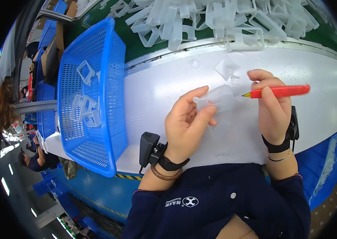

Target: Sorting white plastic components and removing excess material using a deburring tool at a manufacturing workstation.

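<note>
In my left hand (190,119) is a translucent plastic piece (220,97), pinched between thumb and fingers above the white table. A red utility knife (286,91) is gripped by my right hand (272,103); its blade points left, a short gap from the plastic piece. Just beyond the two hands lies a loose translucent plastic scrap (226,68), with smaller bits near it on the tabletop.
A blue perforated basket (112,99) stands at the left with a few translucent frames (86,109) inside. Many similar parts (216,20) are heaped on the green surface at the back, behind a metal rail (168,52). A blue bin (323,167) sits at the lower right.
</note>
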The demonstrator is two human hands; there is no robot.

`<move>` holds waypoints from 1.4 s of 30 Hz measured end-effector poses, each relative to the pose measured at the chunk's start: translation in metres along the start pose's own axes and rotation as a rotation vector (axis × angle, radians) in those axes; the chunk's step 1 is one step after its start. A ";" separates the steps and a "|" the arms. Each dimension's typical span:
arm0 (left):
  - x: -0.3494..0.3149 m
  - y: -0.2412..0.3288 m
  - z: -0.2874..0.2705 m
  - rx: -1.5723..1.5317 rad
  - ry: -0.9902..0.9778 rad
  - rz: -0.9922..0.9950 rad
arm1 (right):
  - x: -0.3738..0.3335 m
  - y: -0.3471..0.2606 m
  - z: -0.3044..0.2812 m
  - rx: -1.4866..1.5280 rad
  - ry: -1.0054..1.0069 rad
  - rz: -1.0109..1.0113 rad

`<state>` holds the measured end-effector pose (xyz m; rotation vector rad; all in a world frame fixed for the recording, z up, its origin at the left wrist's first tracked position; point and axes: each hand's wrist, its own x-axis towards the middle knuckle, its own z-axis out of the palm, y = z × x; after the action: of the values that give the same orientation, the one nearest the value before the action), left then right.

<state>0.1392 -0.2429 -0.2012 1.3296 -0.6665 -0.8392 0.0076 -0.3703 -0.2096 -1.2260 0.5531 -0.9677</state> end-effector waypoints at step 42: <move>0.003 -0.013 -0.004 0.713 -0.075 0.403 | -0.009 0.012 0.017 -0.660 -0.420 -0.713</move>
<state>0.1423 -0.2432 -0.2144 1.7091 -1.3213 -0.3212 0.0201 -0.3538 -0.2171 -2.2482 0.0712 -1.0925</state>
